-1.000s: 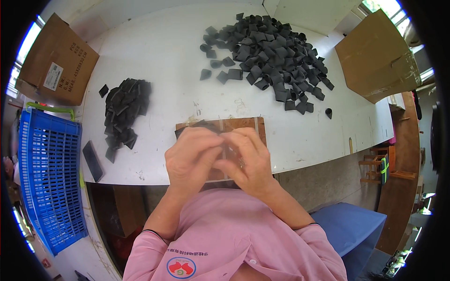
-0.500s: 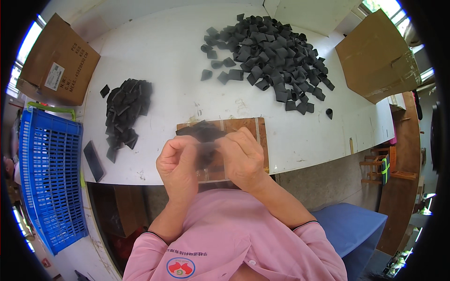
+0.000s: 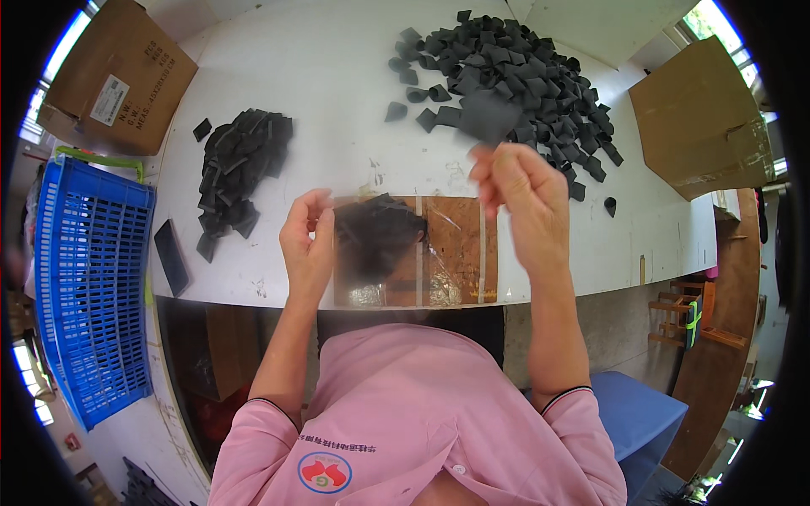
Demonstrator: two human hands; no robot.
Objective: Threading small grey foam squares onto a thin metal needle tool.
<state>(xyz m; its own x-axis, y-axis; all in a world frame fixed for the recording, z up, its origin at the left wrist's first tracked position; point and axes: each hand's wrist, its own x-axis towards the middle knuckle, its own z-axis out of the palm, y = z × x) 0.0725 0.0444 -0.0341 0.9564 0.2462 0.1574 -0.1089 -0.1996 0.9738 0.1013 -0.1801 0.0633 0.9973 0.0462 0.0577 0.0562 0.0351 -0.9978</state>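
Note:
My right hand (image 3: 527, 198) is raised on the right, in front of the far heap, its thumb and fingers pinched. A blurred black fabric piece (image 3: 489, 118) is at its fingertips. My left hand (image 3: 305, 236) is held empty, fingers and thumb apart, by the left edge of a brown board (image 3: 456, 253). On the board, next to that hand, lies a stack of flat black pieces (image 3: 375, 240), partly blurred. The large far heap of black folded loops (image 3: 515, 72) spreads behind my right hand.
A second heap of flat black pieces (image 3: 240, 164) lies to the left on the white table (image 3: 337, 126). Near it are a dark phone-like slab (image 3: 170, 257) and a blue crate (image 3: 93, 278). Cardboard boxes stand at the left (image 3: 118, 76) and right (image 3: 704, 118).
My hands, together over the board before, have come apart. The right moved up and right with a black piece toward the far heap; the left drew back a little to the left and opened.

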